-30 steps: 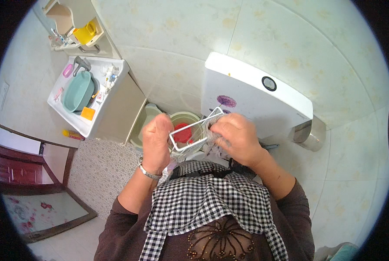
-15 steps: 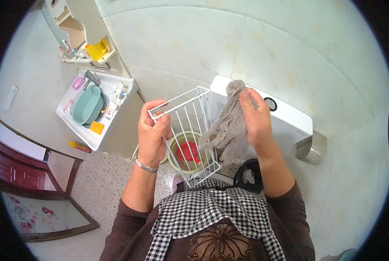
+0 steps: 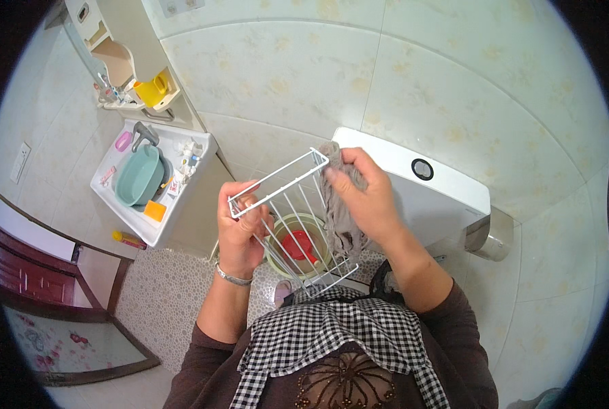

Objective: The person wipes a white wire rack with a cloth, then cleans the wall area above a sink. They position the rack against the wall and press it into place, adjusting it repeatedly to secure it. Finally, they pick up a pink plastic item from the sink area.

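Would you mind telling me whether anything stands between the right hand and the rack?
Yes: the grey cloth is bunched in the right hand, at the right side of the rack. The left hand grips it directly.

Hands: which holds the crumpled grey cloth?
The right hand, holding the grey cloth at the right edge of the white wire rack; the left hand grips only the rack.

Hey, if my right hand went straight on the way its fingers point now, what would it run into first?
Past the grey cloth it holds, your right hand would probably meet the upper corner of the white wire rack first, though depth is unclear.
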Motion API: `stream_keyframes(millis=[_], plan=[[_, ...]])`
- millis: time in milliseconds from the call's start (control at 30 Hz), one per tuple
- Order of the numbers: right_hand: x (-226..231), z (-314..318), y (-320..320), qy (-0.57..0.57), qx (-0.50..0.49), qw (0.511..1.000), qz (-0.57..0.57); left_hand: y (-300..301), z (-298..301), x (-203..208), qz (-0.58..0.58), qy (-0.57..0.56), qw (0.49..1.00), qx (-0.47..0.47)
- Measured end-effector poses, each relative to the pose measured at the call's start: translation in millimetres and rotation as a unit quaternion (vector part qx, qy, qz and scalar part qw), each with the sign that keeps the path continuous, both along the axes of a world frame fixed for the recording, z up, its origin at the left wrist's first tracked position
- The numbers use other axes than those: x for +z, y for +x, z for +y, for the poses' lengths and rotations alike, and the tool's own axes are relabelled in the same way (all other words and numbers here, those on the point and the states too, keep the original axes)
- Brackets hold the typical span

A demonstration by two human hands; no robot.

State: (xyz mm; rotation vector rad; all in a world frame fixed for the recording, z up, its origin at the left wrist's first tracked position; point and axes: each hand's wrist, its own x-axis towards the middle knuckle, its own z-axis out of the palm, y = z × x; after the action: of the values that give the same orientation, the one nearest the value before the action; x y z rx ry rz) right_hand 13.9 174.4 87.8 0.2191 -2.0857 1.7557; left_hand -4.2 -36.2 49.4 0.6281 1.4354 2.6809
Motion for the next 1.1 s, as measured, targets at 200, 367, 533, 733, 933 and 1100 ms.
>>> stream_keyframes(millis=[200,367,533,733,933,1100], plan=[[10,0,5,0.120,0.042,0.992,-0.008,11,-1,-3,-0.003,-0.023,0.999,0.049],[-23,1,17,0.203,0.070,0.977,0.008,23,-8,1,-0.055,0.089,0.988,0.112],[-103,14,49,0.231,0.095,0.966,-0.065,23,-24,16,-0.012,0.064,0.986,0.151],[-106,13,69,0.236,0.108,0.964,-0.058,20,-24,32,-0.035,-0.007,0.994,0.106],[3,11,28,0.117,0.007,0.991,0.062,31,0,19,-0.002,-0.049,0.998,0.042],[-46,15,48,0.186,0.065,0.980,-0.006,30,-6,22,0.013,0.018,0.996,0.089]])
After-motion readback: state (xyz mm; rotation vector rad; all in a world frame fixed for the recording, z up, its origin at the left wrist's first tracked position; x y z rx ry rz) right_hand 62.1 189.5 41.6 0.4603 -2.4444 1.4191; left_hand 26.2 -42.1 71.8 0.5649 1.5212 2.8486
